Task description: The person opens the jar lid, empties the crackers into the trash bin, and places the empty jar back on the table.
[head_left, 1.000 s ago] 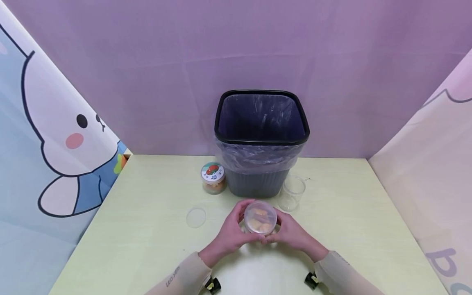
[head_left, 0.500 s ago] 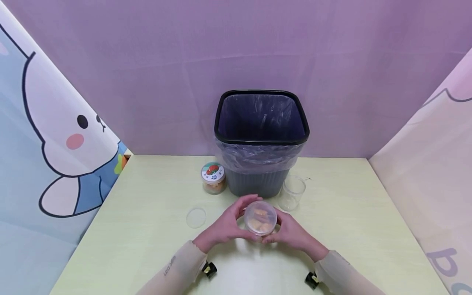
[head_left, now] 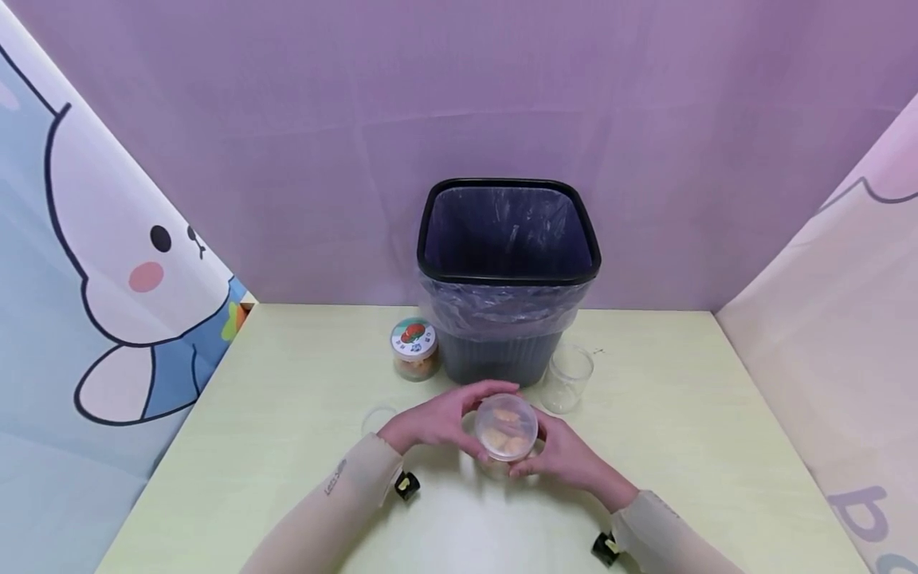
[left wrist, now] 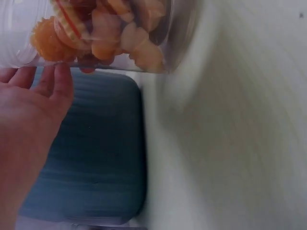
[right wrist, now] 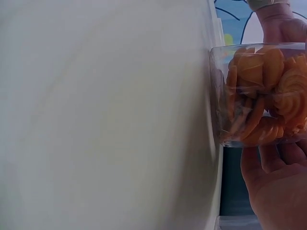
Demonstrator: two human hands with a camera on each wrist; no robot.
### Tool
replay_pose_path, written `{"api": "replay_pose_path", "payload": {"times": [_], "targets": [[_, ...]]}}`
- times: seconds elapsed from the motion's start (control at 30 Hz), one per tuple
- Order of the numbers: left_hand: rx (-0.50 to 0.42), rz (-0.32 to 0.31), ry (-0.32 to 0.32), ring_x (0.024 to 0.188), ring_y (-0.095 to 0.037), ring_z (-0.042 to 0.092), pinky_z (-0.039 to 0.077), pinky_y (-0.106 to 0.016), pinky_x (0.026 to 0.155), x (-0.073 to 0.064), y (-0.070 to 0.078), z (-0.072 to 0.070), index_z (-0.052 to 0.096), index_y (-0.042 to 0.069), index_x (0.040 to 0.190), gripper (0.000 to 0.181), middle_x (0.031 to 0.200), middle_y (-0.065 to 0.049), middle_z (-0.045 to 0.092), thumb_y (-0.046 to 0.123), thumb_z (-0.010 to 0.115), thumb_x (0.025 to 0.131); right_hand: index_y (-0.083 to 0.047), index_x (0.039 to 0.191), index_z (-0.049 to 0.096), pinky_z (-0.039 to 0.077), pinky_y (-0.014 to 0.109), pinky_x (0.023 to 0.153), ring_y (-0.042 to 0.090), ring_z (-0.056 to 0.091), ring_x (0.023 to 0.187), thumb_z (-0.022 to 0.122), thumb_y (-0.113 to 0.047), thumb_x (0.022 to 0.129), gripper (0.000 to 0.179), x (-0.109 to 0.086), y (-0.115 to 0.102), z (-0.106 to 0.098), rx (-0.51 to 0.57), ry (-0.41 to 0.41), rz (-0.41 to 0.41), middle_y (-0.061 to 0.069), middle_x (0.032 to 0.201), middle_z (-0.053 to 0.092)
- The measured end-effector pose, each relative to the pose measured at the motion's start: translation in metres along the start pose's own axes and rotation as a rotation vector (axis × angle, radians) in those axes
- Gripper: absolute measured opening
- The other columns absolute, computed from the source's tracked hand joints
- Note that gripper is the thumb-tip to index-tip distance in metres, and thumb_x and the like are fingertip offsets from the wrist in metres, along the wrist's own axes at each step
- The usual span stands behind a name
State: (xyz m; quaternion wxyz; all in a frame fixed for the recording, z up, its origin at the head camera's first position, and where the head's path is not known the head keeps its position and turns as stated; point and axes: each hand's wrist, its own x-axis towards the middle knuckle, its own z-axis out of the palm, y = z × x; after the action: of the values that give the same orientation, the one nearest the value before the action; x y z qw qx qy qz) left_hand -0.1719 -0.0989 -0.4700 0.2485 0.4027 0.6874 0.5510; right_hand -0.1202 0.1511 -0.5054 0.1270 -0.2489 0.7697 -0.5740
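A clear plastic jar of orange-brown cookies [right wrist: 268, 96] stands upright near the front of the grey bin, under a translucent round lid [head_left: 506, 428]. My left hand [head_left: 437, 418] curves round the jar's upper part from the left, thumb at the near side and fingers at the far side. In the left wrist view its fingertips [left wrist: 60, 84] lie against the jar just by the lid end. From the right, my right hand [head_left: 566, 454] grips the jar's side, its fingers [right wrist: 268, 155] pressed along the wall. The jar's base is close over the table.
Behind the hands stands the bag-lined bin [head_left: 509, 359] with a black rim. A labelled cookie jar [head_left: 414, 348] is to its left, a lidless clear jar [head_left: 566, 383] to its right. A clear disc [head_left: 378, 416] lies partly under the left forearm. Purple cloth [head_left: 323, 159] hangs behind.
My left hand has turned round the jar's top, its wrist and forearm swinging up and left, partly over the clear disc. The right hand and the jar have stayed nearly in place.
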Motion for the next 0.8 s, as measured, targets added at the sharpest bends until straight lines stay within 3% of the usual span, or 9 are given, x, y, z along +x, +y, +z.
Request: {"api": "replay_pose_path", "payload": {"times": [0.1, 0.27, 0.57, 0.8], "targets": [[0.053, -0.036, 0.006, 0.131, -0.013, 0.046, 0.032, -0.039, 0.111, -0.002, 0.002, 0.000, 0.043, 0.022, 0.150, 0.093, 0.143, 0.008, 0.052, 0.011, 0.090, 0.070, -0.011, 0.144, 0.049, 0.037, 0.031, 0.106, 0.021, 0.053, 0.127, 0.093, -0.017, 0.067, 0.089, 0.000, 0.001, 0.000, -0.005, 0.000, -0.007, 0.000, 0.137, 0.059], [0.092, -0.032, 0.065, 0.131, -0.014, 0.046, 0.035, -0.040, 0.110, -0.005, 0.005, 0.006, 0.045, 0.022, 0.149, 0.090, 0.142, 0.007, 0.052, 0.014, 0.090, 0.071, -0.011, 0.145, 0.049, 0.038, 0.032, 0.106, 0.022, 0.053, 0.127, 0.094, -0.017, 0.067, 0.090, 0.001, 0.003, -0.001, -0.019, 0.004, -0.016, 0.001, 0.138, 0.058], [0.068, -0.034, 0.340, 0.128, -0.017, 0.050, 0.038, -0.045, 0.107, -0.012, 0.008, 0.035, 0.051, 0.020, 0.144, 0.088, 0.139, 0.009, 0.055, 0.014, 0.094, 0.066, -0.010, 0.146, 0.047, 0.040, 0.032, 0.106, 0.021, 0.053, 0.127, 0.092, -0.014, 0.068, 0.090, 0.002, 0.004, 0.000, -0.033, -0.003, -0.058, 0.003, 0.138, 0.058], [0.145, -0.043, 0.569, 0.126, -0.019, 0.052, 0.044, -0.045, 0.101, -0.014, 0.016, 0.061, 0.051, 0.013, 0.142, 0.092, 0.137, 0.005, 0.056, 0.021, 0.096, 0.062, -0.013, 0.145, 0.049, 0.040, 0.039, 0.108, 0.021, 0.053, 0.127, 0.092, -0.019, 0.070, 0.088, 0.001, 0.002, 0.000, -0.038, 0.013, -0.016, 0.000, 0.137, 0.059]]}}
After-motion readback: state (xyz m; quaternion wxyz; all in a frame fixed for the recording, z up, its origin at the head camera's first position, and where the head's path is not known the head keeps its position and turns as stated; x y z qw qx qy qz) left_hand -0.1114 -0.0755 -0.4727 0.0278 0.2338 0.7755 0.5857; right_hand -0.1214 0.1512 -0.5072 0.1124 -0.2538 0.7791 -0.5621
